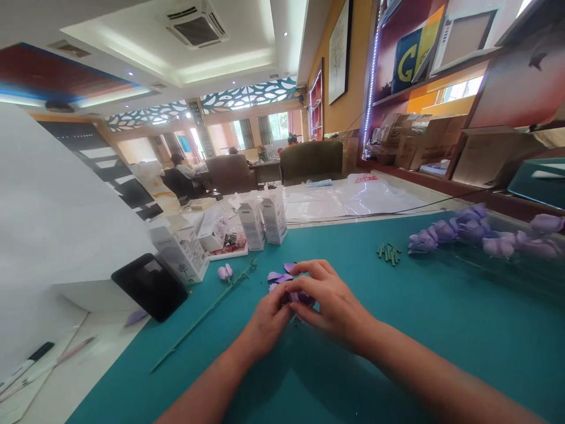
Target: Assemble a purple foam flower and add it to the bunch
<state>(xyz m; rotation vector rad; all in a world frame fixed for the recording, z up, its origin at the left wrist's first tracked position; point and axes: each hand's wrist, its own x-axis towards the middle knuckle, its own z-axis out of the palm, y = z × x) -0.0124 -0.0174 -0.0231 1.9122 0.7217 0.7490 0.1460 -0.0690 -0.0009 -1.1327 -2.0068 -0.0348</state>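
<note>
Purple rose petals (303,298) are gripped between the fingers of my left hand (268,315) and my right hand (333,297), which meet over the middle of the green mat (397,365). Both hands have curled fingers that partly hide the petals. Just beyond my fingertips lie more loose purple petals (279,277). To the left, a small lilac rosebud (225,272) sits beside a long green artificial stem (198,318). A little pile of short green tubes (389,254) lies to the right of my hands.
Lilac artificial roses (472,227) lie at the right. White cartons (252,227) stand along the back left, near a black tablet (150,287). Pens (26,365) rest at the far left. Plastic sheeting (335,200) covers the surface behind the mat. People sit in the background.
</note>
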